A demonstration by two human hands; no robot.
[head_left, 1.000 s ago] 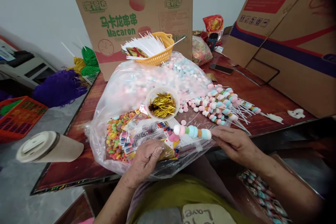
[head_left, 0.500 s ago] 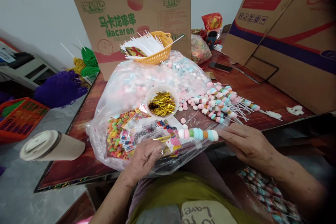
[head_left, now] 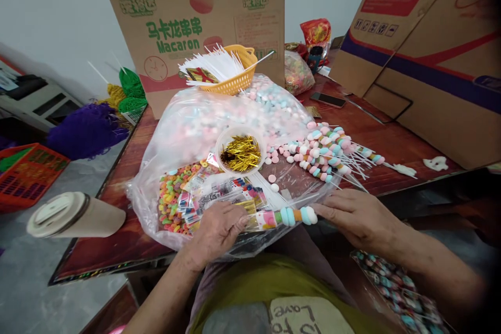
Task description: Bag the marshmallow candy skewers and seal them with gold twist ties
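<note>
My right hand (head_left: 350,218) is closed at the right end of a marshmallow skewer (head_left: 293,216), strung with pink, green, blue, orange and white pieces; its stick is hidden by the fingers. My left hand (head_left: 221,232) pinches a narrow clear printed bag (head_left: 255,221). The skewer's left end lies inside the bag's mouth, while the blue and white pieces at the right are outside. Just beyond the hands are more printed bags (head_left: 215,195), a round tub of gold twist ties (head_left: 241,154) and loose candy rings (head_left: 174,198).
Finished-looking skewers (head_left: 329,151) are heaped at the right. Behind lie a large bag of marshmallows (head_left: 188,120) and a yellow basket of white sticks (head_left: 235,83). A lidded cup (head_left: 78,215) stands at the left table edge. Cardboard boxes (head_left: 219,10) rise behind; a phone (head_left: 327,99) lies right.
The skewer has moved left and slightly down, its left end entering the bag held by my left hand. My right hand has moved left with it.
</note>
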